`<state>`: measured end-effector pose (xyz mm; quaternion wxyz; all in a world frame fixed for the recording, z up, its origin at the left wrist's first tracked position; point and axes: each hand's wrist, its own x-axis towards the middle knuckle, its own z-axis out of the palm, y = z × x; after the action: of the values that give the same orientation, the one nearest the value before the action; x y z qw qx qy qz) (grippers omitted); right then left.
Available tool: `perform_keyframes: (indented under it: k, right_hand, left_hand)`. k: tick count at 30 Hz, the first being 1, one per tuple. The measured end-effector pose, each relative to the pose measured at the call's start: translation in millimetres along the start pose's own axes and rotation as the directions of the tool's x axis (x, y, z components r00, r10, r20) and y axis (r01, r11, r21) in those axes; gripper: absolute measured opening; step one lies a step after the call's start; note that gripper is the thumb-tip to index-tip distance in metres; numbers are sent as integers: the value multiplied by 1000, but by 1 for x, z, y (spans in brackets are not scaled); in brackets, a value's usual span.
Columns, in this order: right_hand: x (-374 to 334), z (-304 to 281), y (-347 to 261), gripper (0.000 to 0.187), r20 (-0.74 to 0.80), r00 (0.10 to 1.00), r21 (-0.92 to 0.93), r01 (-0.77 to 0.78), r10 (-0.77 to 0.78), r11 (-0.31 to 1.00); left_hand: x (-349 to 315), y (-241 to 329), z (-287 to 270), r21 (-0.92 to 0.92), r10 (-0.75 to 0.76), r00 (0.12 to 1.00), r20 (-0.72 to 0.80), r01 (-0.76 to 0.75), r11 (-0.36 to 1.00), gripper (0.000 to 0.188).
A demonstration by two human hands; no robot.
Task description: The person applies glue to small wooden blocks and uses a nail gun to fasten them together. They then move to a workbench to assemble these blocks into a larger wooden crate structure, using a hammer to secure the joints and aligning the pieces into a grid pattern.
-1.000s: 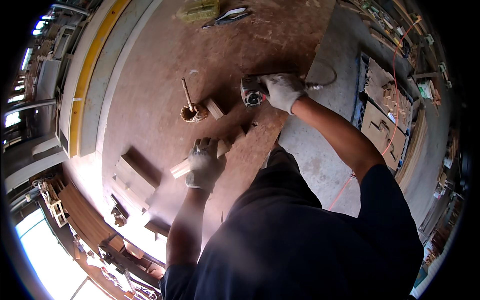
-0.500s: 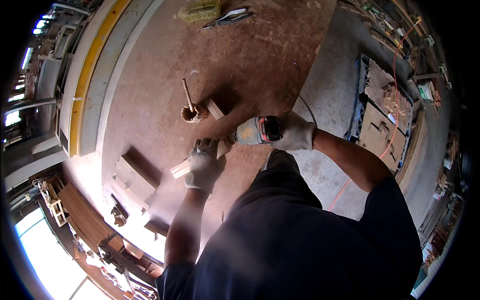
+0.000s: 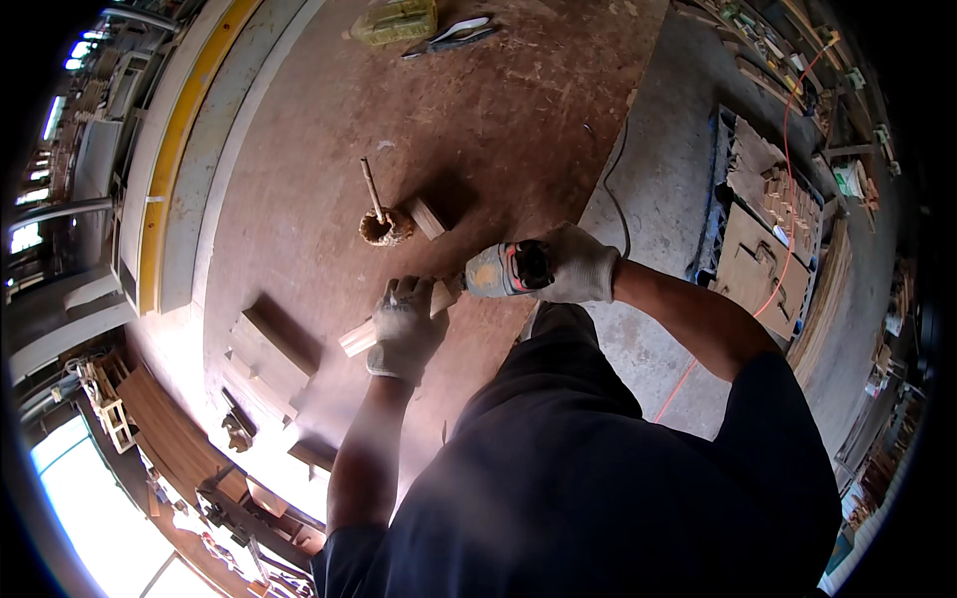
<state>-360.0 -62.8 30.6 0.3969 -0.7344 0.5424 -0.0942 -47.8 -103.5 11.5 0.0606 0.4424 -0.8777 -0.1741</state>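
Note:
My left hand (image 3: 404, 329), in a pale work glove, is closed over a short light wooden block (image 3: 356, 339) on the brown tabletop. Both ends of the block stick out past the glove. In my gloved right hand (image 3: 581, 264) is a grey and red power drill (image 3: 495, 271), held by its back end. Its front end points left and meets the right end of the block; the tip is too small to make out. Beyond my hands stand a crusted glue pot (image 3: 385, 229) with a stick (image 3: 372, 187) in it and a small wood block (image 3: 429, 217).
Wood pieces (image 3: 269, 351) and a hand plane (image 3: 237, 424) lie on the left of the table (image 3: 518, 120). A yellow container (image 3: 394, 20) and a dark tool with a white part (image 3: 464, 35) lie at the far side. A cord (image 3: 620, 199) hangs at the right edge, near a loaded pallet (image 3: 758, 249).
The drill and my right hand have shifted slightly left and toward me. More of the cord shows beside the table edge. My left hand and the block stay in place.

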Motion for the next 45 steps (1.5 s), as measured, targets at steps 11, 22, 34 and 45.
perform_keyframes:
  k: [11,22,34,45]
  right_hand:
    - [0,-1,-4,32,-36,999,-39,37,-38,999]
    - [0,-2,-9,35,-46,997,-16,54,-55,998]
    - [-1,-7,-13,34,-26,999,-38,35,-36,999]
    - [-10,-7,-9,22,-169,981,19,96,-91,995]
  left_hand:
    - [1,2,-2,-2,-15,1000,14,15,1000,44]
    - [1,-2,2,-8,3,1000,-9,-3,1000,43]
    - [2,1,-1,-9,0,1000,5,0,1000,42]
    - [1,3,-7,-24,-3,1000,3,3,1000,44]
